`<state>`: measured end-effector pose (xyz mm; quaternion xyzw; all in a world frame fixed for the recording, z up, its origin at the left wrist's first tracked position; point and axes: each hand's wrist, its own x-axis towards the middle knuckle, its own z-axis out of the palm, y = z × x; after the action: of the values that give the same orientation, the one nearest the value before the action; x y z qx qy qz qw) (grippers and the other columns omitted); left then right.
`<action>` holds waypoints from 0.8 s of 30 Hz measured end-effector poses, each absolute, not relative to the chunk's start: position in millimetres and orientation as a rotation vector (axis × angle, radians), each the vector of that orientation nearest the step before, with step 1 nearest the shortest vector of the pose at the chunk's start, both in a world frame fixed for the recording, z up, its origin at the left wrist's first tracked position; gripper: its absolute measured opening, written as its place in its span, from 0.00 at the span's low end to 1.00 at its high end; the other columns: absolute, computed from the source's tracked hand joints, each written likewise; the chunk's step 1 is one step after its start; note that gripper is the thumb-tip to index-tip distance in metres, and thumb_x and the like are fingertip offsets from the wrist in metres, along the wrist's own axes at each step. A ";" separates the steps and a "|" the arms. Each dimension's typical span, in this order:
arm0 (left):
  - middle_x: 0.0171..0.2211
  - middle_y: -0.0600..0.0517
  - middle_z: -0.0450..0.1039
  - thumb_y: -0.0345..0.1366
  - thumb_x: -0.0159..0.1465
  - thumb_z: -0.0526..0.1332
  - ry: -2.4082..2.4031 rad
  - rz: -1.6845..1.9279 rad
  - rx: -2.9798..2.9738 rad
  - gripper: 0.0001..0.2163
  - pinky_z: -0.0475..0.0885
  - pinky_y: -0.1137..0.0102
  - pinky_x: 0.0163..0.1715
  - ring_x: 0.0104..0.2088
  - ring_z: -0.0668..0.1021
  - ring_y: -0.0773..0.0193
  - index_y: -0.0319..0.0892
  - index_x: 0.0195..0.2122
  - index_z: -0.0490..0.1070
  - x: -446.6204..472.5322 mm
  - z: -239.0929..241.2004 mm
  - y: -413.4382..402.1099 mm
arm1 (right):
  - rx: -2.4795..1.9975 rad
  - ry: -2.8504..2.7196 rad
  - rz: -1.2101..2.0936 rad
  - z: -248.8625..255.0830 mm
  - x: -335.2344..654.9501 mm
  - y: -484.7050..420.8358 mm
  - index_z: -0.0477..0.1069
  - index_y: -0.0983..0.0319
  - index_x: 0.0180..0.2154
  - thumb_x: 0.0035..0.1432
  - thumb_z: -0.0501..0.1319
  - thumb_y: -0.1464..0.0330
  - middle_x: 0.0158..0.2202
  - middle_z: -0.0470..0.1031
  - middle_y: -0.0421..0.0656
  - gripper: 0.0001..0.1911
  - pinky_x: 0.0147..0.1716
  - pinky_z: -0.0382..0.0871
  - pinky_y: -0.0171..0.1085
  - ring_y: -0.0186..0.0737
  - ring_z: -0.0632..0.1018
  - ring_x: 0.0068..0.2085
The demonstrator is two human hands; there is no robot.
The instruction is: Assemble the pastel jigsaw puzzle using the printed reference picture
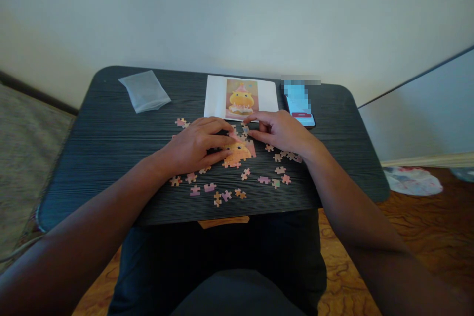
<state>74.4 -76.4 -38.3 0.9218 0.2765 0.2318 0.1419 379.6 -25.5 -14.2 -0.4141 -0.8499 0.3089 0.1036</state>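
Observation:
Joined jigsaw pieces form a partly assembled yellow-and-pink puzzle [240,152] in the middle of the dark table. My left hand [202,143] lies over its left side, fingers stretched out and touching it, hiding part of it. At its upper right, my right hand [274,128] has thumb and index finger around a pale puzzle piece [245,129]. Whether that piece is joined to its neighbours I cannot tell. Several loose puzzle pieces [240,193] lie in front of the puzzle and to both sides. Just behind my hands is a printed picture [242,98] of a yellow character with a cake.
A clear plastic bag [146,91] lies at the table's back left. At the back right, a phone [299,103] with a lit screen is close to my right hand. The black table [111,158] stands against a pale wall [237,15].

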 end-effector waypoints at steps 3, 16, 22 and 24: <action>0.62 0.39 0.82 0.38 0.79 0.66 0.808 0.659 2.662 0.10 0.77 0.46 0.66 0.64 0.82 0.44 0.44 0.56 0.86 74.4 -38.0 -76.5 | -1.220 -2.513 0.905 -13.6 379.6 -26.2 0.82 0.56 0.63 0.75 0.68 0.61 0.31 0.80 0.37 0.19 0.38 0.63 0.42 0.38 0.76 0.31; 0.63 0.40 0.82 0.38 0.79 0.66 0.831 0.642 2.656 0.10 0.77 0.46 0.67 0.64 0.82 0.45 0.45 0.56 0.86 74.4 -37.3 -77.1 | -1.225 -2.532 0.848 -12.4 379.0 -26.5 0.82 0.57 0.60 0.74 0.69 0.63 0.30 0.80 0.36 0.17 0.37 0.64 0.41 0.37 0.77 0.30; 0.63 0.41 0.83 0.38 0.80 0.66 0.824 0.647 2.648 0.10 0.77 0.46 0.67 0.65 0.82 0.45 0.46 0.55 0.86 74.2 -38.0 -76.0 | -1.247 -2.547 0.786 -11.6 385.7 -23.9 0.82 0.56 0.59 0.73 0.70 0.62 0.30 0.80 0.35 0.16 0.35 0.62 0.42 0.37 0.76 0.29; 0.62 0.40 0.83 0.38 0.80 0.65 0.815 0.647 2.652 0.10 0.78 0.45 0.67 0.64 0.82 0.43 0.44 0.54 0.87 74.0 -37.8 -75.7 | -1.260 -2.552 0.768 -11.1 389.0 -23.0 0.83 0.56 0.58 0.73 0.70 0.62 0.29 0.80 0.35 0.16 0.35 0.62 0.42 0.36 0.76 0.28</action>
<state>74.0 -75.7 -37.8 0.9210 0.2830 0.2248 0.1457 389.0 -23.0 -11.1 -0.4254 -0.8616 0.2593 0.0968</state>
